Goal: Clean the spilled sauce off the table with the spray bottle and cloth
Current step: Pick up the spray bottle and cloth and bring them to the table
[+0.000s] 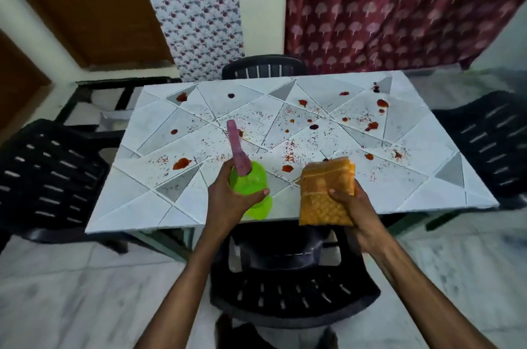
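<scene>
My left hand [228,200] grips a green spray bottle [252,186] with a pink nozzle head pointing away over the table. My right hand [353,206] holds a folded orange cloth [325,192] above the table's near edge. The white table [142,206] with a grey triangle pattern carries several red and dark sauce blots, such as one blot [181,163] left of the bottle and another blot [371,126] at the right, plus fine red specks across the middle.
Black plastic chairs stand around the table: one chair [291,286] right in front of me under the near edge, one chair [48,177] at the left, one chair [490,143] at the right, one chair [262,67] at the far side. Patterned curtains hang behind.
</scene>
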A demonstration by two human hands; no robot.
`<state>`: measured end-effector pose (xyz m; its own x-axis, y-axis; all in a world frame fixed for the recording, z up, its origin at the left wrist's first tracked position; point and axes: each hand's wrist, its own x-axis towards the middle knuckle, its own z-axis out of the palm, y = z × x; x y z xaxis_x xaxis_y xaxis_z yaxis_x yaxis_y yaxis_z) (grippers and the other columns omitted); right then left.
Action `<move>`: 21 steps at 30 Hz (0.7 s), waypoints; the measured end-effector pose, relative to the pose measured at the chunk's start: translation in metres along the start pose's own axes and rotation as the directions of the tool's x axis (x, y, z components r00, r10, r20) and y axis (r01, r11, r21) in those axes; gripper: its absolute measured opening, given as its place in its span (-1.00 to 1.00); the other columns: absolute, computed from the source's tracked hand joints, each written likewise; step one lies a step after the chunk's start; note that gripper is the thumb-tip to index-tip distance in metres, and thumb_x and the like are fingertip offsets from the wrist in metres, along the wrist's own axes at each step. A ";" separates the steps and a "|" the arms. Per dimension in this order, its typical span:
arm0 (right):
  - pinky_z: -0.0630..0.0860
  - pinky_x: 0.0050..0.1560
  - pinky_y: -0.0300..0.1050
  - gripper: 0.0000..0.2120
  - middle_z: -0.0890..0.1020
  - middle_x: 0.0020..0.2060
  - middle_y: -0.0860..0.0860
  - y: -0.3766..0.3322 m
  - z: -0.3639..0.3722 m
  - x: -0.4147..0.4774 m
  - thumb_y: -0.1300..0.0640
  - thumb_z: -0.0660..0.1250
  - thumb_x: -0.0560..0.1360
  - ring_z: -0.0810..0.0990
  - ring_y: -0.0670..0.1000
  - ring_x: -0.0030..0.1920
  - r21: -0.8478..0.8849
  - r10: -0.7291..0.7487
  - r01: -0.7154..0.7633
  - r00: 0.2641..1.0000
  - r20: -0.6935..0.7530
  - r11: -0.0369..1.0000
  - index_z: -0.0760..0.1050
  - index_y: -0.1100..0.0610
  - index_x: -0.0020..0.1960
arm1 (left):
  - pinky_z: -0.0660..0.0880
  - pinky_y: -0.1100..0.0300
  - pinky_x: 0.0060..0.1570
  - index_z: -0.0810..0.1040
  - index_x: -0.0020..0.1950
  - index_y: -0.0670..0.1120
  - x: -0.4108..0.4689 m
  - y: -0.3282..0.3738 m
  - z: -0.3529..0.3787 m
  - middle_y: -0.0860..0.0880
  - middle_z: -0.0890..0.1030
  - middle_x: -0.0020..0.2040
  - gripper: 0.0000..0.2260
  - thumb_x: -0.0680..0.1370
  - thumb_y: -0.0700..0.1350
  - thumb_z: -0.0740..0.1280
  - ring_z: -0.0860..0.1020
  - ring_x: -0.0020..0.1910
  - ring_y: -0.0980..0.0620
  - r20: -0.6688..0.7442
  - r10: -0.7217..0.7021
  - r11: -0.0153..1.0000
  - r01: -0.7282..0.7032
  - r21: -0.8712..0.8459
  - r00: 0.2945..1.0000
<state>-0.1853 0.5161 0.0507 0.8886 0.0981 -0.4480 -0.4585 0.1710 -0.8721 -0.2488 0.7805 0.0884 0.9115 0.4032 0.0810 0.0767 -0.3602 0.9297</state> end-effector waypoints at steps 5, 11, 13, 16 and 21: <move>0.56 0.23 0.25 -0.53 0.68 0.19 0.07 -0.031 -0.017 0.037 0.21 0.44 0.51 0.66 0.18 0.17 -0.096 0.037 -0.024 0.989 0.141 0.995 0.46 0.01 0.39 | 0.47 0.43 -0.09 0.52 0.21 0.04 0.005 0.014 0.029 0.20 0.62 -0.01 -0.35 0.19 -0.04 0.68 0.58 -0.01 0.14 -0.143 -0.082 0.997 0.081 -0.013 0.986; 0.62 0.11 0.15 -0.58 0.66 0.20 0.10 -0.048 0.013 0.085 0.28 0.41 0.52 0.65 0.16 0.16 -0.138 0.050 -0.017 0.969 0.243 0.990 0.48 0.05 0.34 | 0.57 0.09 0.07 0.49 0.22 0.06 0.039 0.004 0.027 0.09 0.64 0.08 -0.26 0.10 0.17 0.62 0.60 0.08 0.08 -0.272 -0.131 0.991 0.134 -0.006 0.953; 0.62 0.10 0.14 -0.59 0.67 0.19 0.09 -0.050 0.028 0.102 0.27 0.42 0.52 0.65 0.15 0.16 -0.161 0.067 -0.024 0.961 0.267 0.987 0.49 0.03 0.32 | 0.56 0.11 0.07 0.47 0.24 0.02 0.057 -0.002 0.021 0.07 0.62 0.10 -0.27 0.14 0.07 0.66 0.58 0.08 0.06 -0.305 -0.129 0.991 0.135 -0.001 0.944; 0.63 0.04 0.07 -0.59 0.67 0.16 0.06 -0.052 0.053 0.123 0.26 0.41 0.53 0.65 0.13 0.13 -0.196 0.095 -0.039 0.954 0.285 0.980 0.47 0.02 0.33 | 0.54 0.25 0.01 0.47 0.24 -0.02 0.091 -0.017 0.008 0.04 0.61 0.11 -0.31 0.20 -0.07 0.69 0.58 0.09 0.05 -0.328 -0.146 0.988 0.153 -0.002 0.933; 0.62 0.12 0.17 -0.55 0.66 0.17 0.07 -0.049 0.088 0.159 0.21 0.43 0.52 0.65 0.16 0.14 -0.271 0.156 -0.075 0.944 0.290 0.960 0.45 0.04 0.37 | 0.55 0.12 0.08 0.48 0.25 -0.04 0.148 -0.049 -0.016 0.00 0.61 0.13 -0.30 0.19 -0.04 0.69 0.58 0.10 0.01 -0.338 -0.151 0.983 0.176 0.044 0.929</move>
<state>-0.0218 0.6098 0.0395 0.7651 0.4036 -0.5017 -0.5042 -0.1089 -0.8567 -0.1243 0.8712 0.0605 0.6982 0.7137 0.0561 0.2542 -0.3204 0.9126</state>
